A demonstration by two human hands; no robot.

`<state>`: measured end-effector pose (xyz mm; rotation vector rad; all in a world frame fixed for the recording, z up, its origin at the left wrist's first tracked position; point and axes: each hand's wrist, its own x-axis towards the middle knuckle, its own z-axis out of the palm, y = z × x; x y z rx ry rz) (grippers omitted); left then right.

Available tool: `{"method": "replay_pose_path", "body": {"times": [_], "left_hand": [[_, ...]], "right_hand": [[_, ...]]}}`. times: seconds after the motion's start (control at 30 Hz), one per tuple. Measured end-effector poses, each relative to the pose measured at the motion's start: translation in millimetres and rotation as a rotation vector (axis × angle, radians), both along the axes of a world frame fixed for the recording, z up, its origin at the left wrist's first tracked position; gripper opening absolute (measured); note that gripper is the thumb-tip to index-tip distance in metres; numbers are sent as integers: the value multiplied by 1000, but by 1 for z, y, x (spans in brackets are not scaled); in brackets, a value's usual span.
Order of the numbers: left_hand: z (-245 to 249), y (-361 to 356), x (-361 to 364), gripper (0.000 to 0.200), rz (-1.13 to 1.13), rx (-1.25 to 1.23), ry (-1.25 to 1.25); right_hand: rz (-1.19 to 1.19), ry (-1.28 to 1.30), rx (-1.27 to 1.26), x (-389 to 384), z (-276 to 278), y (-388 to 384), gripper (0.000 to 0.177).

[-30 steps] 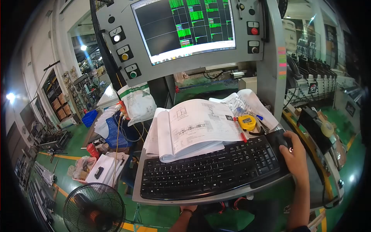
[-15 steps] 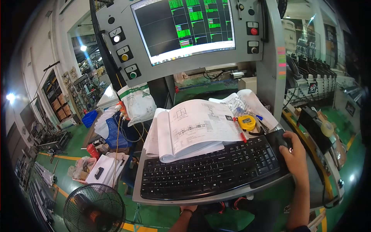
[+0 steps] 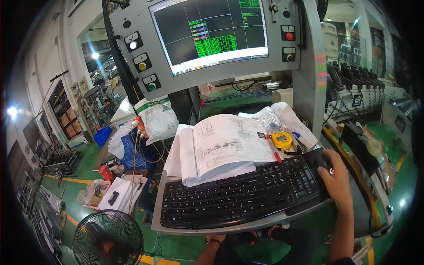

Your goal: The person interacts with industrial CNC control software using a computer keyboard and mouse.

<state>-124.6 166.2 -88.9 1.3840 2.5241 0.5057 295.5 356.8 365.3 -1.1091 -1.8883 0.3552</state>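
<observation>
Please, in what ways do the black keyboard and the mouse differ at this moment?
The keyboard is wide and curved; the mouse is small and sits at its right end. The right hand covers the mouse, while no hand touches the keyboard. The open manual overlaps the keyboard's back edge, not the mouse. Both are black and lie on the same grey shelf.

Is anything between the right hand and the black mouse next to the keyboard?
Nothing visible does. The right hand rests directly on the black computer mouse, at the right end of the black keyboard. The yellow tape measure and red pen lie farther back, clear of the grip.
</observation>
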Motion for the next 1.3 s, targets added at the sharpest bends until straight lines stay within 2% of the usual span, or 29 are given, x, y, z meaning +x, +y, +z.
{"method": "replay_pose_path", "body": {"times": [0.27, 0.37, 0.47, 0.67, 0.77, 0.87, 0.97, 1.07, 1.3], "left_hand": [[20, 0, 6, 75, -12, 60, -37], [9, 1, 3, 70, 3, 17, 25], [14, -1, 6, 69, 17, 18, 22], [-1, -1, 0, 73, -8, 92, -18], [-1, -1, 1, 73, 7, 60, 12], [6, -1, 2, 76, 25, 29, -61], [-8, -2, -3, 77, -5, 27, -6], [0, -2, 2, 71, 5, 48, -4], [-4, 0, 1, 71, 9, 94, 9]], "right_hand": [[-11, -23, -9, 1, 0, 0, 62], [-38, 7, -157, -3, 11, -7, 60], [-33, 29, -52, -2, 0, -1, 58], [-29, 18, -87, -3, 6, -5, 58], [-6, 12, 13, -1, 0, -1, 57], [-30, 17, -90, -2, 7, -7, 58], [-33, 38, -87, -4, 6, -6, 58], [-24, 30, -44, -1, 1, -3, 59], [-24, 46, -99, -3, 7, -6, 59]]}}
